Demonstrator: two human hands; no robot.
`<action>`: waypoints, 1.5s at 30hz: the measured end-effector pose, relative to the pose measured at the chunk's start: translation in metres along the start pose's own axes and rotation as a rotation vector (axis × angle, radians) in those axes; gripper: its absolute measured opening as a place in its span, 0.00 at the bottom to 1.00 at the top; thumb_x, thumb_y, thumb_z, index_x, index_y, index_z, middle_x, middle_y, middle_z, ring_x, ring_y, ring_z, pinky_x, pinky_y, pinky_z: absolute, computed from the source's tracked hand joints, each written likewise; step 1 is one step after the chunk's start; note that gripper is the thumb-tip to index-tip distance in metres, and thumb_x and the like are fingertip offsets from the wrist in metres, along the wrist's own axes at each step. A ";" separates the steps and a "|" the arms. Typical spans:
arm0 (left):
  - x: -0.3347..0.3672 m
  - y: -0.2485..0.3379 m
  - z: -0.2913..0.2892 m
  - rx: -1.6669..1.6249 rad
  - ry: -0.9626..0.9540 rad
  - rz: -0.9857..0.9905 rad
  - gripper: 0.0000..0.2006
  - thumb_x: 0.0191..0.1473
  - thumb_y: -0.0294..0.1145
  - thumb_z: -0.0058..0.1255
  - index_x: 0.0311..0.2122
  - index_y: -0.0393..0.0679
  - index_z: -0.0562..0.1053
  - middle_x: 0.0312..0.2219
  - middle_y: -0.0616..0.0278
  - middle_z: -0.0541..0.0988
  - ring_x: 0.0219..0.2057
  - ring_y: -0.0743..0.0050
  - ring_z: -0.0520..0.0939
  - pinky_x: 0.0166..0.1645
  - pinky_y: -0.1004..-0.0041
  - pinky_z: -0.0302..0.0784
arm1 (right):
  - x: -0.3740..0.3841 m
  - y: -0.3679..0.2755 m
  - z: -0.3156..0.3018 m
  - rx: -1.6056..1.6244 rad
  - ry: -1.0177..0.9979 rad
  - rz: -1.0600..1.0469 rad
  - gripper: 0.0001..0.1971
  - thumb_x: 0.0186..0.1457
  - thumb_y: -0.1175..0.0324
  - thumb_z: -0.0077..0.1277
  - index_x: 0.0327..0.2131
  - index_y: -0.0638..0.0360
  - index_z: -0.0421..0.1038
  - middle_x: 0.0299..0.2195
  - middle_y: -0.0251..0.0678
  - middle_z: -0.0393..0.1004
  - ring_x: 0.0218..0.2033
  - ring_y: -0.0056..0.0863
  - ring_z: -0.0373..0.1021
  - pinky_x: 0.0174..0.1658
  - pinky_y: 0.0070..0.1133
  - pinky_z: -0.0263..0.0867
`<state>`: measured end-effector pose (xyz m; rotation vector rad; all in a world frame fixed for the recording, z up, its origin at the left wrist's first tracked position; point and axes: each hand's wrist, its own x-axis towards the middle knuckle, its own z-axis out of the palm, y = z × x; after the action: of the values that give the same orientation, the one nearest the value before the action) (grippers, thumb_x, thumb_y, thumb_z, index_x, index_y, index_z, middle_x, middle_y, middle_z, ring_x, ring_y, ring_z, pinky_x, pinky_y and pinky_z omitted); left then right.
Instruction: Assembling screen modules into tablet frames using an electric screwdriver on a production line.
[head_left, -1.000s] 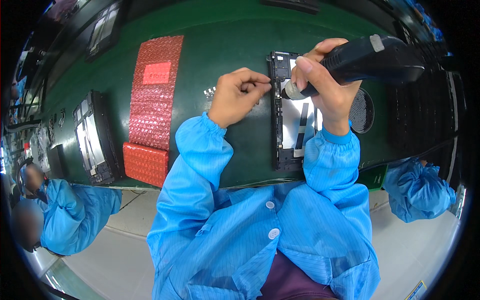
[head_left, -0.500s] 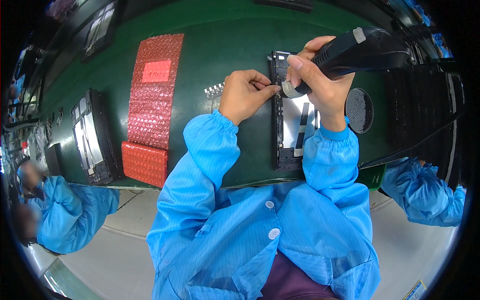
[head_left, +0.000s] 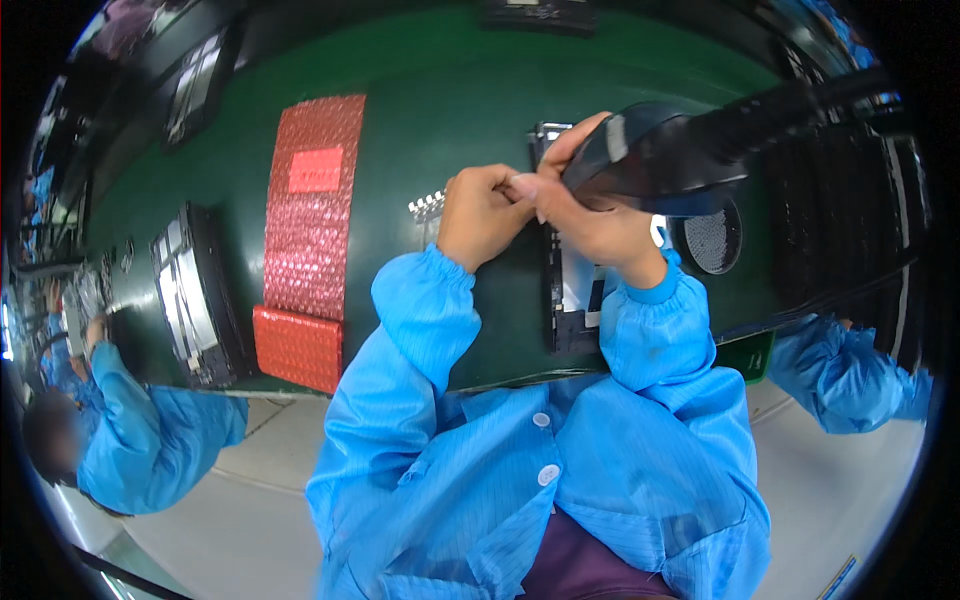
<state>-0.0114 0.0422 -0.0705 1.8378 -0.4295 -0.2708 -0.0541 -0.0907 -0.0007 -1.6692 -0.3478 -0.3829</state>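
My right hand (head_left: 600, 225) grips a black corded handheld tool (head_left: 640, 165) with a vented body seen earlier and a grey patch on it; its working end is hidden behind the fingers. My left hand (head_left: 484, 215) is closed in a pinch, its fingertips meeting those of the right hand; anything between them is too small to make out. Both hands are over the left edge of a black flat frame (head_left: 572, 332) with a silvery panel, partly covered by my right hand and sleeve. Beside the left hand lies a strip of small white-and-black pieces (head_left: 426, 207).
Red bubble wrap (head_left: 310, 230) and a red wrapped packet (head_left: 298, 348) lie to the left on the green table (head_left: 410, 120). Another black frame (head_left: 192, 295) is further left. A round dish of small beads (head_left: 712, 240) stands right. Co-workers' blue sleeves (head_left: 165, 425) show at the sides.
My right hand has turned the tool and shifted left and down, bringing its fingertips to the left hand. The left hand has moved slightly down and away from the frame's edge.
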 end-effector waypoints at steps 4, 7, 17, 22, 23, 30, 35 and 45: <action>-0.001 0.000 0.004 -0.168 -0.040 0.017 0.06 0.42 0.21 0.56 0.28 0.31 0.74 0.18 0.64 0.76 0.21 0.83 0.76 0.25 0.81 0.71 | -0.005 0.012 0.000 0.114 0.110 0.120 0.17 0.44 0.82 0.56 0.38 0.63 0.63 0.23 0.30 0.68 0.24 0.15 0.67 0.27 0.14 0.63; -0.005 0.007 0.001 -0.232 -0.056 -0.148 0.07 0.44 0.21 0.57 0.29 0.30 0.73 0.19 0.65 0.76 0.20 0.84 0.75 0.24 0.84 0.69 | 0.002 -0.010 -0.020 0.172 0.146 0.063 0.21 0.43 0.82 0.57 0.42 0.67 0.63 0.22 0.33 0.72 0.24 0.17 0.69 0.27 0.14 0.64; -0.004 0.019 0.004 -0.087 -0.052 -0.297 0.09 0.44 0.26 0.60 0.28 0.32 0.73 0.16 0.67 0.74 0.18 0.88 0.72 0.20 0.88 0.63 | -0.063 -0.006 -0.173 -0.024 0.642 -0.061 0.11 0.42 0.76 0.59 0.31 0.58 0.69 0.16 0.32 0.70 0.16 0.22 0.69 0.23 0.18 0.67; -0.007 0.013 0.006 -0.087 -0.014 -0.262 0.09 0.44 0.26 0.60 0.29 0.33 0.73 0.16 0.68 0.74 0.18 0.88 0.72 0.21 0.88 0.63 | -0.067 0.007 -0.188 -0.086 0.683 -0.069 0.10 0.42 0.76 0.58 0.31 0.60 0.70 0.16 0.32 0.71 0.16 0.22 0.69 0.23 0.16 0.65; -0.008 0.013 0.007 -0.095 0.002 -0.267 0.09 0.44 0.26 0.60 0.29 0.33 0.73 0.16 0.68 0.74 0.18 0.88 0.72 0.21 0.88 0.63 | -0.066 0.009 -0.189 -0.093 0.682 -0.055 0.11 0.42 0.76 0.59 0.31 0.60 0.70 0.16 0.32 0.71 0.16 0.21 0.69 0.23 0.16 0.65; -0.008 0.014 0.008 -0.072 0.005 -0.268 0.09 0.44 0.25 0.60 0.30 0.33 0.73 0.17 0.68 0.74 0.18 0.87 0.73 0.22 0.87 0.64 | -0.063 0.022 -0.192 -0.135 0.652 -0.047 0.10 0.42 0.73 0.60 0.30 0.61 0.71 0.16 0.32 0.72 0.15 0.20 0.69 0.22 0.15 0.64; -0.007 0.016 0.008 -0.075 0.013 -0.262 0.09 0.44 0.26 0.60 0.30 0.33 0.73 0.18 0.67 0.75 0.18 0.85 0.73 0.22 0.87 0.66 | -0.063 0.025 -0.192 -0.168 0.640 -0.046 0.09 0.43 0.72 0.60 0.29 0.61 0.71 0.15 0.32 0.72 0.15 0.19 0.69 0.22 0.14 0.64; -0.008 0.013 0.008 -0.065 -0.002 -0.250 0.09 0.46 0.28 0.59 0.31 0.35 0.73 0.18 0.66 0.76 0.19 0.85 0.74 0.22 0.86 0.67 | -0.063 0.022 -0.189 -0.219 0.635 -0.053 0.09 0.43 0.73 0.61 0.28 0.62 0.71 0.16 0.33 0.72 0.15 0.18 0.69 0.21 0.13 0.63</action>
<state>-0.0236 0.0351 -0.0607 1.8271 -0.1895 -0.4518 -0.1107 -0.2812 -0.0259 -1.6512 0.1288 -0.9858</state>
